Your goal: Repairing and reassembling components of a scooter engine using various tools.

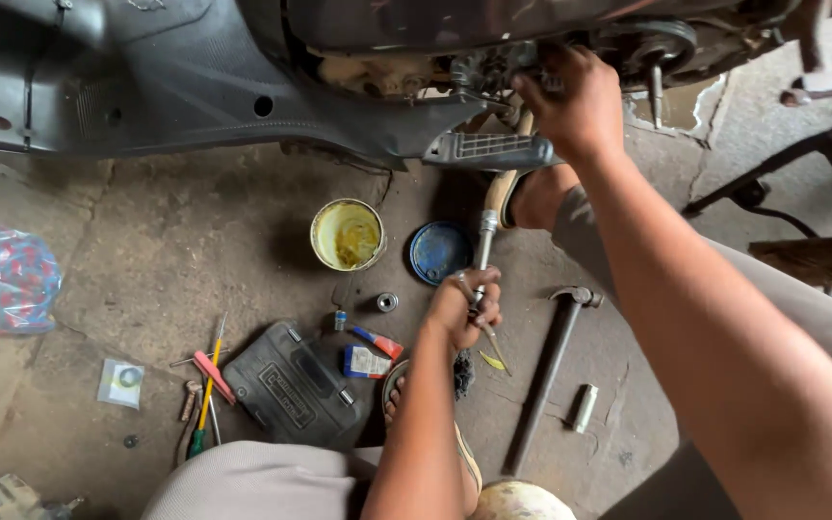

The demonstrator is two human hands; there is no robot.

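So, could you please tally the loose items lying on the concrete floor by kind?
Hammer: 1
Screwdrivers: 2
Open tin of yellow grease: 1
Blue lid: 1
Black plastic tool case: 1
Metal sockets: 2
Small bagged part: 1
Total: 9

The ratchet handle in the left hand is not counted.

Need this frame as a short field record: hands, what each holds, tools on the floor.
setting: concrete floor beside a scooter underside
left hand: gripping the handle of a long metal tool angled up toward the engine
right hand: reaching up into the engine parts, fingers hidden among them
near left hand: open yellow grease tin, blue lid, small socket
also on floor: hammer, black tool case, screwdrivers
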